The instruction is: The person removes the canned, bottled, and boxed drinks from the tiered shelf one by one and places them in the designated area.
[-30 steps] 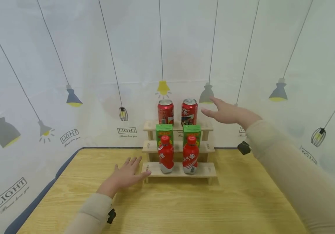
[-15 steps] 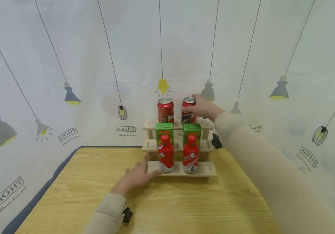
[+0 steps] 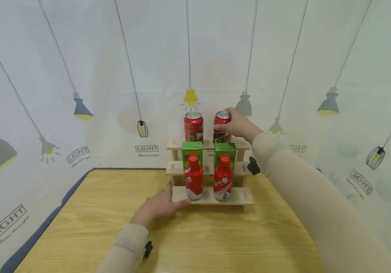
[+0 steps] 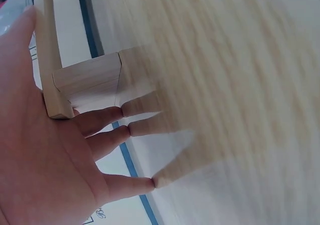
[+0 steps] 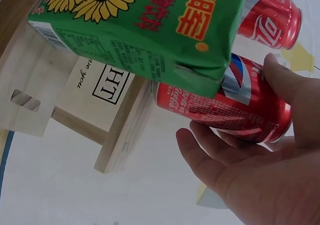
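Note:
In the head view, my right hand holds the right-hand red soda can at the top step of a three-step wooden rack. The right wrist view shows the thumb on one side of that can and fingers on the other. A second red can stands to its left. My left hand rests against the left end of the lowest step. Its thumb lies along the board; in the left wrist view, straight, spread fingers reach down to the table.
Two green drink cartons stand on the middle step. On the bottom step are two red bottles. The rack is on a wood-grain table before a white backdrop printed with lamps.
My right hand has moved left onto the right-hand can and closed around it; the can has since shifted slightly right. My left hand has moved right against the rack's lowest step.

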Action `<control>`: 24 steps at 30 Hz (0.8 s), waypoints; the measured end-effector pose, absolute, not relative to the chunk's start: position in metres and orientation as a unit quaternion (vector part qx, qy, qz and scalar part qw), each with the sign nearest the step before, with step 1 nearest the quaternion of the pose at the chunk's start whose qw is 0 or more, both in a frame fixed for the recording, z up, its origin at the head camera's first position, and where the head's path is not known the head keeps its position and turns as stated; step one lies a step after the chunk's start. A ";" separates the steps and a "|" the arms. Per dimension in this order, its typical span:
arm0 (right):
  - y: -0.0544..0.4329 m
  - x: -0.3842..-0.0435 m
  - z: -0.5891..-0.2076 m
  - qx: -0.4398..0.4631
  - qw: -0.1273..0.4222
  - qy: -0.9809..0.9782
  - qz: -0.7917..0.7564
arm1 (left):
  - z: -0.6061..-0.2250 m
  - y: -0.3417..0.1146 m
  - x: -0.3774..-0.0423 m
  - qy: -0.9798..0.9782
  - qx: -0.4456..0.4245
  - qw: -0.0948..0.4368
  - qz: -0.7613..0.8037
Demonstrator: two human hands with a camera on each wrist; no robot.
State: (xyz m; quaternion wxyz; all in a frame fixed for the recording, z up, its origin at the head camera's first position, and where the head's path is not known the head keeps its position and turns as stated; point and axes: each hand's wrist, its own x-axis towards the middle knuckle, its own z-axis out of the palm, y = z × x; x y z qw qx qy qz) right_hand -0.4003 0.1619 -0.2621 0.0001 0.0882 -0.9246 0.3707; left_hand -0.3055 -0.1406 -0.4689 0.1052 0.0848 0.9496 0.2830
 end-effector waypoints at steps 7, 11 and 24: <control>0.173 -0.398 -0.258 0.089 -0.001 -0.931 0.355 | -0.471 -0.140 -0.304 0.949 0.077 0.108 0.286; 0.187 -0.394 -0.257 0.078 0.002 -0.938 0.339 | -0.472 -0.141 -0.304 0.950 0.082 0.105 0.283; 0.260 -0.372 -0.252 0.026 -0.010 -0.937 0.348 | -0.475 -0.149 -0.301 0.954 0.088 0.101 0.269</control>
